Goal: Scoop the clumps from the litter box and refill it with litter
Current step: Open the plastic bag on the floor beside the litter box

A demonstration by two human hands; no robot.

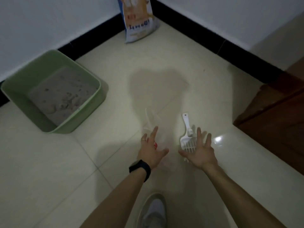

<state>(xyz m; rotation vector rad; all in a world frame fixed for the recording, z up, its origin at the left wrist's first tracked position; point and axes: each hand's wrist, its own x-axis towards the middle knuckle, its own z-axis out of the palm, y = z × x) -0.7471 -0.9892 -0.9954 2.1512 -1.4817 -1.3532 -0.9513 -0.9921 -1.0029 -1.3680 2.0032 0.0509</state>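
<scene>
A green litter box [19, 86] stands on the floor at the left, against the wall, with grey litter and several darker clumps [69, 101] inside. A white slotted scoop [187, 137] lies on the tiles, handle pointing away from me. My right hand [200, 153] hovers over the scoop's slotted end, fingers spread, holding nothing. My left hand [151, 148], with a ring and a black wristband, is open above a thin clear plastic bag [150, 120] lying on the floor. A bag of litter [139, 22] leans in the far corner.
Pale floor tiles [49, 170] stretch across the room. A black skirting board [213, 40] lines both white walls. A brown wooden door or cabinet [276, 116] is at the right. My shoe [154, 211] is at the bottom.
</scene>
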